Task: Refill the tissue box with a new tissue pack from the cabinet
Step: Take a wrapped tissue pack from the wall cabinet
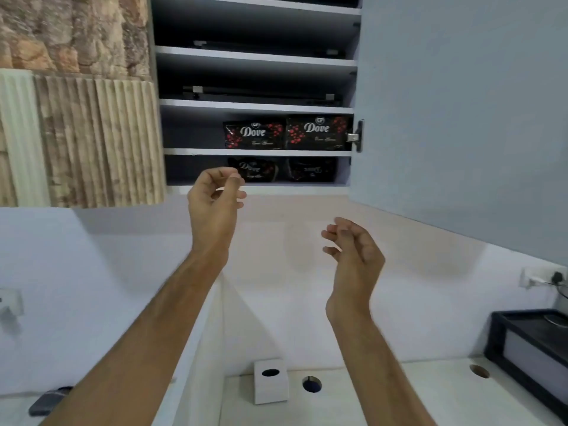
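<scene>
The wall cabinet [258, 152] stands open above the counter. Black Dove tissue packs lie on its two lowest shelves: two on the upper one [316, 132] and two on the bottom one [253, 170]. My left hand [215, 198] is raised just below the bottom shelf, fingers curled and apart, holding nothing. My right hand [353, 250] hangs lower and to the right, fingers loosely bent, also with nothing in it. A white cube tissue box [271, 381] with a dark oval opening on top stands on the counter far below, between my forearms.
The cabinet door [461, 118] is swung open at the right. The white counter [384, 395] has round cable holes [311, 384]. A black-framed box [531, 348] stands at the right edge. A dark phone-like object [49, 401] lies at the lower left. Stone-textured panels [76, 118] cover the wall at left.
</scene>
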